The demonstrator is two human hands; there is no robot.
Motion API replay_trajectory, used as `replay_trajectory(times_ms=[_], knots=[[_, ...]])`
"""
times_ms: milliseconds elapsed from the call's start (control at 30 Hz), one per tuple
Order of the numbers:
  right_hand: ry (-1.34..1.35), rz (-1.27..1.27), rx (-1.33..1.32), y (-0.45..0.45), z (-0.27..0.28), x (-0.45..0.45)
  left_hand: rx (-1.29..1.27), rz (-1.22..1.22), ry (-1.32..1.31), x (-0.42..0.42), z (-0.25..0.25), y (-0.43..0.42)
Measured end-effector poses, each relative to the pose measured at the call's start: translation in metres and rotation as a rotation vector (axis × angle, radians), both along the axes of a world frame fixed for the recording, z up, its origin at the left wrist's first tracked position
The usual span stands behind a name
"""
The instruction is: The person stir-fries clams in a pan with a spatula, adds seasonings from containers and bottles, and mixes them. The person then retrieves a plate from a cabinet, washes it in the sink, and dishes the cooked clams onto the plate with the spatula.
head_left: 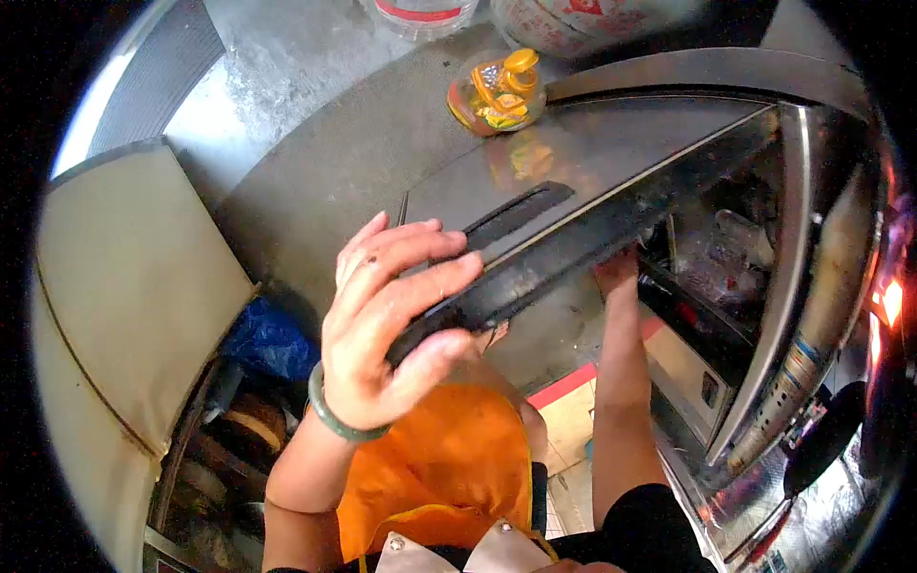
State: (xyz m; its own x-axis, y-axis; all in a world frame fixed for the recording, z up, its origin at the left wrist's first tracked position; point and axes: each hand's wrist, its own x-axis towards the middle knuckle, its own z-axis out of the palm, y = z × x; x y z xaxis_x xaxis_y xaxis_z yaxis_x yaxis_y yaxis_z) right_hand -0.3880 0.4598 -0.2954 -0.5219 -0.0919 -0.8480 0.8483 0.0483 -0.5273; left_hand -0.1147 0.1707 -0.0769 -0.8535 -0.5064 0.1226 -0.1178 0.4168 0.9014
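Observation:
My left hand (396, 320), with a green bangle (339, 411) at its wrist, is closed over the edge of a dark, glossy cabinet door (573, 248). The fingers lie on the outer face near a long black handle (521, 210), and the thumb presses from the inner side. The door stands swung out from a metal cabinet. My right hand (619, 270) reaches into the dark opening behind the door. Its fingers are mostly hidden in shadow, so what they touch does not show. Clear plastic-looking items (731, 248) sit inside the cabinet.
A cooking oil bottle (492, 100) with a yellow cap stands beyond the door, near a grey gas cylinder (583, 21). Flame (892, 302) burns at the far right, above a black pan (823, 444). At left are a cream panel (134, 296) and a blue plastic bag (267, 344).

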Motion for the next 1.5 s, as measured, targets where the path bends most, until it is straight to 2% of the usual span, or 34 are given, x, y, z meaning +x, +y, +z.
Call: replay_trajectory(times_ms=[133, 167, 300, 700, 767, 900, 933, 1000, 1200, 1233, 1267, 1333, 1433, 1500], knots=[[0.055, 0.032, -0.004, -0.036, -0.023, -0.027, 0.020, 0.037, 0.007, -0.001, -0.003, -0.001], [0.064, 0.038, -0.002, -0.036, -0.028, -0.028, -0.060, -0.015, -0.004, 0.000, -0.006, -0.003], [0.084, 0.041, 0.001, -0.021, -0.033, -0.023, -0.042, -0.038, -0.009, 0.002, -0.007, -0.005], [0.065, -0.031, 0.117, 0.112, 0.034, 0.062, -0.031, 0.007, 0.044, 0.002, -0.014, -0.001], [0.063, -0.051, 0.120, 0.122, 0.032, 0.070, -0.010, 0.076, 0.068, 0.007, -0.021, 0.005], [0.067, -0.104, 0.091, 0.126, 0.008, 0.071, 0.160, 0.546, 0.347, 0.022, -0.068, 0.044], [0.069, -0.115, 0.078, 0.124, -0.002, 0.069, 0.274, 0.671, 0.306, 0.026, -0.080, 0.057], [0.078, -0.137, 0.045, 0.112, -0.024, 0.058, 0.257, 0.675, 0.098, 0.061, -0.125, 0.073], [0.101, -0.180, -0.005, 0.085, -0.076, 0.027, 0.646, 0.515, -0.444, 0.105, -0.173, 0.160], [0.104, -0.185, -0.014, 0.079, -0.082, 0.020, 0.713, 0.475, -0.588, 0.108, -0.179, 0.167], [0.109, -0.184, -0.021, 0.072, -0.089, 0.014, 0.605, 0.316, -0.989, 0.105, -0.187, 0.168], [0.112, -0.190, -0.028, 0.063, -0.099, 0.003, 0.369, 0.351, -0.640, 0.098, -0.193, 0.180], [0.126, -0.207, -0.030, 0.056, -0.109, -0.008, 0.424, 0.238, -0.594, 0.107, -0.219, 0.190], [0.132, -0.216, -0.039, 0.051, -0.114, -0.013, 0.344, 0.180, -0.590, 0.113, -0.225, 0.195]])
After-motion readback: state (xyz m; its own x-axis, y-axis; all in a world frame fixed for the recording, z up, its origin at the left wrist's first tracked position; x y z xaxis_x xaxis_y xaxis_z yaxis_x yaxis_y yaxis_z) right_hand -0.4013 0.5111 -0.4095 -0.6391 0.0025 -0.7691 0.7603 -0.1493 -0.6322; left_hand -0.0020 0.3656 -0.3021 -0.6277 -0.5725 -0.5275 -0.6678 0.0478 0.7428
